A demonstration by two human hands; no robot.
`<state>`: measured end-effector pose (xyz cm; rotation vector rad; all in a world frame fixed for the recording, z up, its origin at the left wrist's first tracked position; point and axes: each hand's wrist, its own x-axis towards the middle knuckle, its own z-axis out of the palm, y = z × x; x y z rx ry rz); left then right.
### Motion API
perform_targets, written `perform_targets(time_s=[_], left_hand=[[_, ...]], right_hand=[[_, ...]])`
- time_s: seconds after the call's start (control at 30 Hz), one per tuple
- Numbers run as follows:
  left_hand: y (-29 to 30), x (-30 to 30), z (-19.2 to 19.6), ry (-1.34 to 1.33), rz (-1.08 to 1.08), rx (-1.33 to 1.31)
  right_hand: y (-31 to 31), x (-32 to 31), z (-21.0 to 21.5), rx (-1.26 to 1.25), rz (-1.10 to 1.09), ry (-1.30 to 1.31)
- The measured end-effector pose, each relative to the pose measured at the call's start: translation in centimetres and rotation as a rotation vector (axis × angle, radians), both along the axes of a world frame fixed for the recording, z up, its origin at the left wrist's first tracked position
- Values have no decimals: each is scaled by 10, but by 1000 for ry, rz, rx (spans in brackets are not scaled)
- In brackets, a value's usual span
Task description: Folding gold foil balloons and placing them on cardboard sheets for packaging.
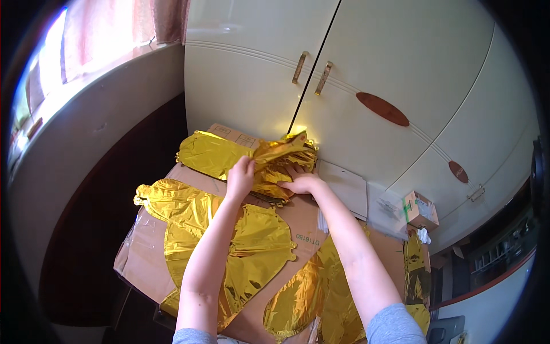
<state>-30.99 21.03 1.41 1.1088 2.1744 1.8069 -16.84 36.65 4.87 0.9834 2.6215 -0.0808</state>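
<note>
Shiny gold foil balloons, uninflated and flat, lie over a cardboard surface. At the far side of it, my left hand [240, 176] is closed on the near edge of a crumpled gold foil balloon [281, 153], whose upper part is lifted and folded. My right hand [302, 181] rests on the foil just right of it, fingers spread. Under and left of the lifted foil is another flat gold piece [217, 152]. A large flat foil balloon [258, 229] lies beneath my left forearm. More gold foil [298, 292] spreads nearer me, partly hidden by my right arm.
Cream cabinet doors [252, 86] with metal handles rise right behind the cardboard [140, 258]. White flat boards [344, 186] and a small open carton [421, 209] stand at the right. A curtained window [103, 40] is at upper left, above a dark panel [114, 218].
</note>
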Motion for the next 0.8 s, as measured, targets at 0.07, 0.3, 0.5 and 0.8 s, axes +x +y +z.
perform_targets(time_s=[0.07,0.3,0.5,0.8], left_hand=[[-2,-2,9,4,92,79],[-16,1,55,104,187,378],[-32,-2,88,316,244,530],[-92,-7,140,165,206,1023]], right_hand=[[-1,0,-3,-5,-23,4],[1,9,-8,43,-36,75],[-4,7,-10,5,-36,146],[-2,8,-9,-14,-67,160]])
